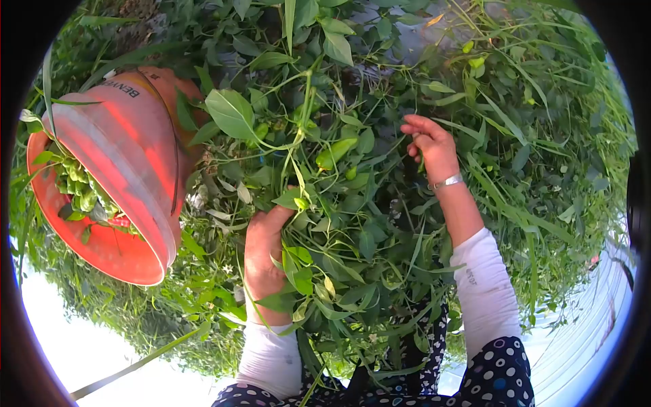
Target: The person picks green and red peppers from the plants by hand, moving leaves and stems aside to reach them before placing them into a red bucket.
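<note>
My left hand [266, 247] reaches into a leafy pepper plant [230, 114] at the middle, its fingers partly covered by leaves; what it holds, if anything, is hidden. A green pepper [336, 154] hangs from the stems, up and to the right of that hand. On the right, my right hand [432, 146] is raised beside the plant with its fingers curled together, a metal band at the wrist. Something small and green shows under its fingers, too small to name.
A red bucket [129, 136] lies tilted on the left, its mouth facing down and left, with green peppers [81, 186] inside. Dense grass and foliage [542, 156] fill the right side. Pale plastic sheeting [413, 41] shows at the top.
</note>
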Action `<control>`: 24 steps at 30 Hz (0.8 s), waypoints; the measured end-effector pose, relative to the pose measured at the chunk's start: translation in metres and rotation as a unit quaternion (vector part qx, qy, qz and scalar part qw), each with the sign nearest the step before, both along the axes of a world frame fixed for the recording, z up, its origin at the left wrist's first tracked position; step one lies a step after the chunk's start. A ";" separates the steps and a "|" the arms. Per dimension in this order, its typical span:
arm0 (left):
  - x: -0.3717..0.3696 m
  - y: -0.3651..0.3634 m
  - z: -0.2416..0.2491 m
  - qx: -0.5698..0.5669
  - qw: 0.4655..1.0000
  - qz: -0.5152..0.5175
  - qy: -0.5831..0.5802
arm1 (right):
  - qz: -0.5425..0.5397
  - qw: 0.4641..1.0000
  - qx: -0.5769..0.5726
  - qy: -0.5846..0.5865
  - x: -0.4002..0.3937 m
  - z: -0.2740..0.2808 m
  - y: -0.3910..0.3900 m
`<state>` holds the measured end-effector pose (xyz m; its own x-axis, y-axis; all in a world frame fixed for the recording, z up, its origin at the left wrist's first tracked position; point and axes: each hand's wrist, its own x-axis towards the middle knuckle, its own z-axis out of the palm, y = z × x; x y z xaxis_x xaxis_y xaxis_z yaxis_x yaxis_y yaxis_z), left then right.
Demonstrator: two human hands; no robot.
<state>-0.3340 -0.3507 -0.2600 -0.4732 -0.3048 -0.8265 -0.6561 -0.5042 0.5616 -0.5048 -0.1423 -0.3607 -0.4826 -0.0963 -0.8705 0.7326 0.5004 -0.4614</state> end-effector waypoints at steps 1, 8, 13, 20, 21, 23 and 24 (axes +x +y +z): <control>0.001 0.002 0.001 -0.024 0.999 -0.029 0.017 | -0.040 0.997 0.015 -0.060 -0.011 -0.014 -0.004; 0.003 0.003 -0.005 0.142 0.966 0.191 -0.096 | 0.116 0.986 0.114 -0.024 -0.045 -0.055 -0.016; 0.014 0.003 -0.008 0.053 0.996 0.058 -0.034 | 0.005 0.989 0.104 0.100 -0.082 -0.040 0.011; 0.022 0.009 -0.015 -0.002 0.997 -0.032 -0.064 | 0.495 0.831 0.087 0.238 -0.135 -0.088 -0.024; 0.020 0.010 -0.013 -0.003 0.997 -0.030 -0.066 | 0.654 0.723 0.126 0.182 -0.130 -0.086 -0.037; 0.011 0.009 -0.008 -0.010 0.997 -0.023 -0.075 | 0.740 0.654 0.085 0.133 -0.127 -0.074 -0.048; 0.010 0.008 -0.006 -0.008 0.997 -0.022 -0.077 | 0.760 0.642 0.024 0.103 -0.127 -0.062 -0.051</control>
<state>-0.3238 -0.3425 -0.2663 -0.3542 -0.3006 -0.8855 -0.7564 -0.4647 0.4603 -0.6317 -0.1936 -0.4230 0.0313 -0.5676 -0.8227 -0.6919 0.5817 -0.4276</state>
